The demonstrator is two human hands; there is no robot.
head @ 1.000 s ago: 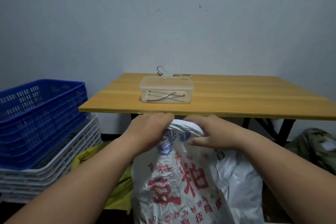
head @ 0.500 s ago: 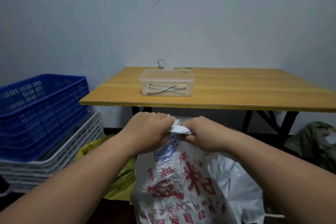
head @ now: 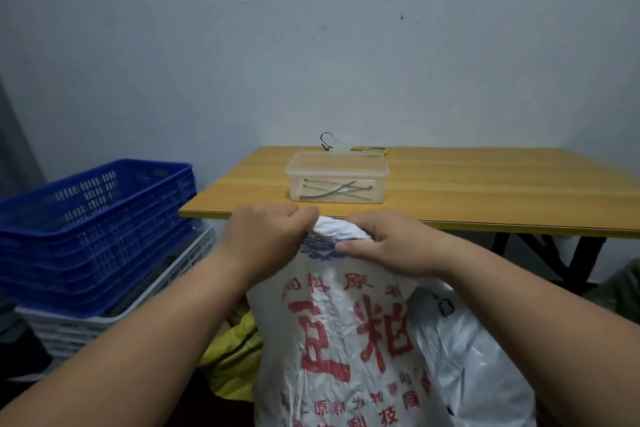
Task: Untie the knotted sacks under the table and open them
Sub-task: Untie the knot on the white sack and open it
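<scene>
A white woven sack (head: 346,340) with red and blue print stands upright in front of the wooden table (head: 485,191). Its bunched top sits between my two hands, just below the table's front edge. My left hand (head: 266,236) grips the left side of the gathered top with curled fingers. My right hand (head: 391,243) holds the right side, thumb lying along the front of the fabric. The knot itself is hidden by my fingers. A second white sack (head: 478,367) leans behind the first on the right.
A clear plastic box (head: 337,177) holding several cable ties sits on the table, with a small hook (head: 326,140) behind it. A blue crate (head: 93,218) is stacked on white crates (head: 114,315) at left. Yellow-green fabric (head: 235,357) lies by the sack; dark table legs (head: 540,260) at right.
My hands have stayed on the sack's top, spreading slightly apart so more white fabric shows between them. The view shifted, with the sack top now close under the table edge.
</scene>
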